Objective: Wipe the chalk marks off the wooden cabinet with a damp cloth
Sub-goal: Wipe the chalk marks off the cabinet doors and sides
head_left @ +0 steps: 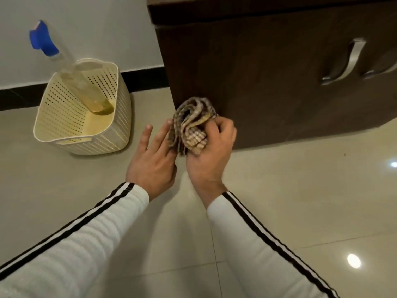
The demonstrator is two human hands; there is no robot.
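At frame centre we find the right hand (209, 147) clenched round the bunched checked cloth (192, 125), the left hand (153, 160) flat-fingered against it, the cloth near the dark wooden cabinet (268, 78) beyond, where we discern no chalk marks; wiping progress undeterminable.

This looks like a room in a home: large glossy beige tiles cover the floor (300, 201) and reflect bright spots of light, and a pale painted wall (96, 29) meets it along a black skirting band (21, 95). A dark wooden cabinet (257, 72) with curved metal handles (345, 63) stands on the floor by that wall. Near the cabinet's left corner, a cream perforated plastic basket (120, 130) sits on the floor, holding a spray bottle (71, 67) with a blue trigger head.
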